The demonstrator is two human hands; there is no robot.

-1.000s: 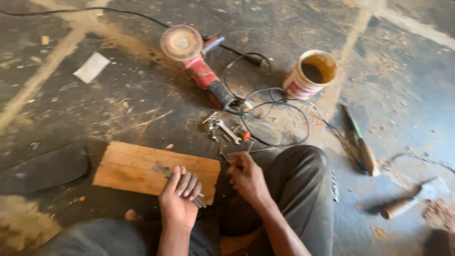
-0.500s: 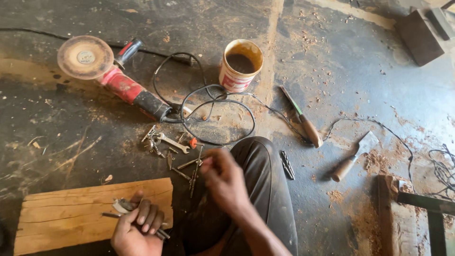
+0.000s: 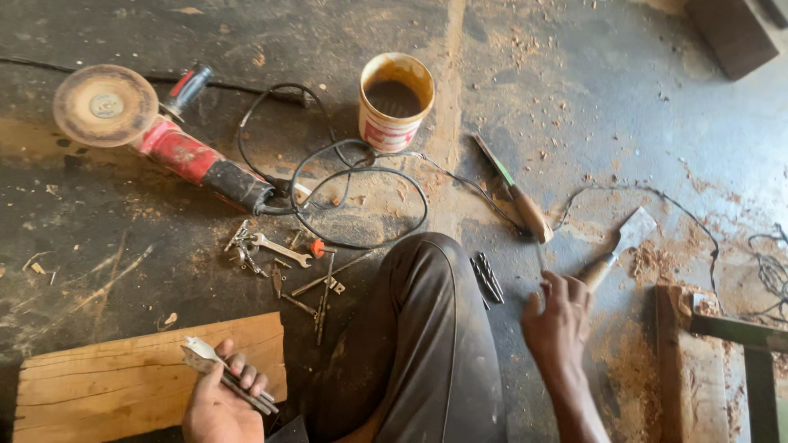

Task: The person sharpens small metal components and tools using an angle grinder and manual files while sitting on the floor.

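Wooden plank (image 3: 123, 381) lies at seven o'clock, where the left hand (image 3: 217, 402) grips a few flat drill bits (image 3: 215, 365) over it, kept together for use. Fingers spread and empty, the right hand (image 3: 558, 316) reaches toward the chisel (image 3: 617, 246) at four o'clock. Sawdust litters the dark concrete floor (image 3: 640, 115).

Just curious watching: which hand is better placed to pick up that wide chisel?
Probably the right hand: it is empty and beside the chisel. The left hand grips spade bits.

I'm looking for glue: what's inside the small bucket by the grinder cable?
The bucket shows a dark brown interior; whether that is liquid or residue cannot be told, and its wall hides the bottom.
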